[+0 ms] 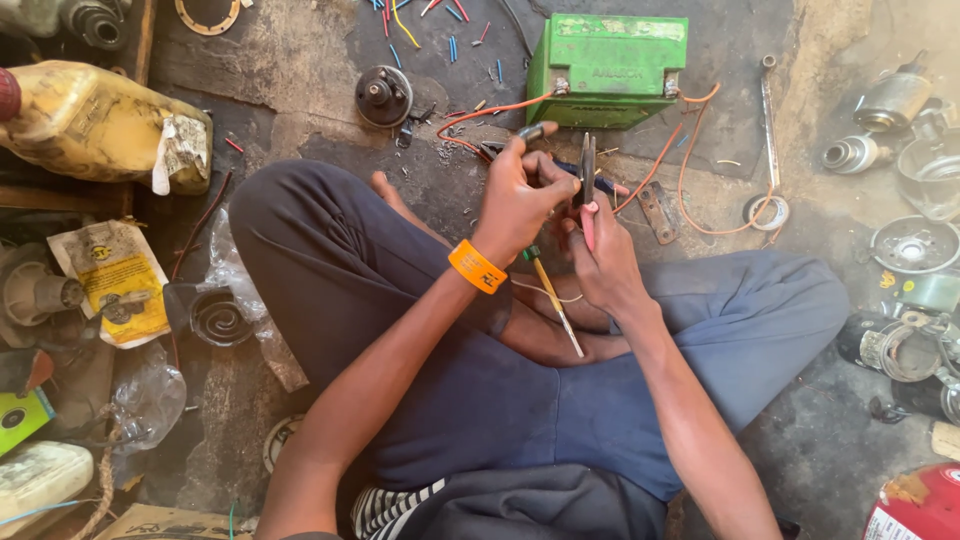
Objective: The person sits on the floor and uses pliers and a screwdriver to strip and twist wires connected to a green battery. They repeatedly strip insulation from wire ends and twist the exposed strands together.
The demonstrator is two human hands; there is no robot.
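I sit cross-legged on a stained concrete floor. My left hand [520, 195], with an orange wristband [476, 266], pinches an orange wire [478, 110] near its end, and a yellow-handled screwdriver [553, 300] sticks down from under it. My right hand [598, 255] grips pliers [587, 175] with a pink-red handle, jaws pointing up beside the left fingers. The orange wire runs to a terminal of a green battery [608, 68] just beyond both hands.
A second orange wire loops right to a tape roll [768, 211] beside a long spanner [768, 105]. Cut wire bits [440, 30] litter the floor at top. A yellow jerrycan [95, 125] lies left, metal motor parts [895, 100] right, a red cylinder [915, 505] bottom right.
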